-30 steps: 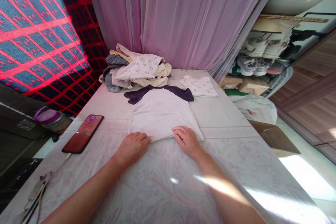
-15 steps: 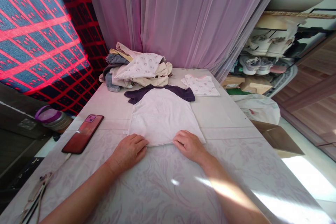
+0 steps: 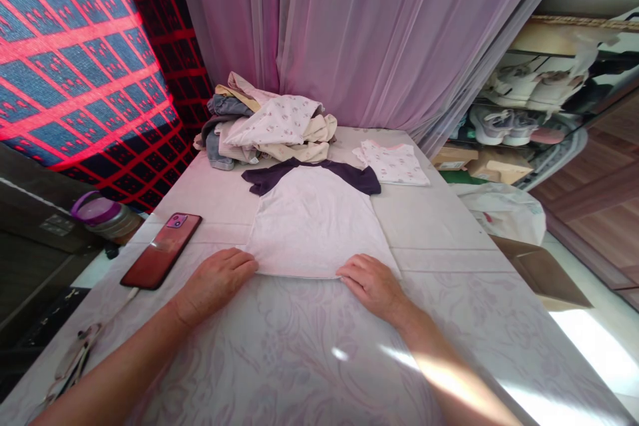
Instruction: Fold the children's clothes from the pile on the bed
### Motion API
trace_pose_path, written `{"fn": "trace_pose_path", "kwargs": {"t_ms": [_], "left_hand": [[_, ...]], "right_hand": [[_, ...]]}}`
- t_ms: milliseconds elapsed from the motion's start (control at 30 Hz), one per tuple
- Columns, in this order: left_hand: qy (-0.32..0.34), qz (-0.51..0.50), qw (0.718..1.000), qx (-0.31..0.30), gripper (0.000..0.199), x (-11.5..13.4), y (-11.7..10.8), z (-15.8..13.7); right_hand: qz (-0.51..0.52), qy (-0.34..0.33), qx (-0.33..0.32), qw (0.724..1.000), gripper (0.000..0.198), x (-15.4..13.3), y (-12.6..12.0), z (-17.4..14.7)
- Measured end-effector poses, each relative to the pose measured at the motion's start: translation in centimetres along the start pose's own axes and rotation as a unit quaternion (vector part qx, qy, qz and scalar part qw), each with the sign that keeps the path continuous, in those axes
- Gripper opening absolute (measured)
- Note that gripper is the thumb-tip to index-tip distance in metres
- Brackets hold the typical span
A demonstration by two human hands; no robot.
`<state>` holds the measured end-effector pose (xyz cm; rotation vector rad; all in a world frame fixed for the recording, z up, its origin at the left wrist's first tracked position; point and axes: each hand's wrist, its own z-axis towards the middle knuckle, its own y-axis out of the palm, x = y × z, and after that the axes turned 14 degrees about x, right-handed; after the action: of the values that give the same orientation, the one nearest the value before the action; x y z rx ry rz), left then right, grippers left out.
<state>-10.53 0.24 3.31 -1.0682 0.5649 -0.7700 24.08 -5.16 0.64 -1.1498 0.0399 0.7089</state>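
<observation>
A small white T-shirt (image 3: pixel 317 223) with dark purple sleeves lies spread flat on the table, its neckline away from me and its hem toward me. My left hand (image 3: pixel 219 277) is at the hem's left corner, fingers together and closed on the cloth's edge. On the right part of the hem, my right hand (image 3: pixel 372 285) pinches the fabric between thumb and fingers, a little in from the corner. The undersides of both hands are hidden.
A heap of clothes (image 3: pixel 274 126) rises at the back left. A folded printed garment (image 3: pixel 394 163) lies at the back right. A red phone (image 3: pixel 162 251) with a cable and glasses (image 3: pixel 74 353) are on the left. Shoes (image 3: pixel 504 125) fill a rack beyond the right edge.
My left hand has slid left along the hem to the shirt's corner. The right hand stays on the hem. The whole view has shifted slightly.
</observation>
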Motion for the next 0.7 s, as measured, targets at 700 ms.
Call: {"fn": "trace_pose_path", "kwargs": {"t_ms": [700], "left_hand": [[0.051, -0.247, 0.965, -0.075, 0.061, 4.7, 4.5, 6.6]], "right_hand": [[-0.103, 0.014, -0.048, 0.993, 0.027, 4.7, 4.5, 15.9]]}}
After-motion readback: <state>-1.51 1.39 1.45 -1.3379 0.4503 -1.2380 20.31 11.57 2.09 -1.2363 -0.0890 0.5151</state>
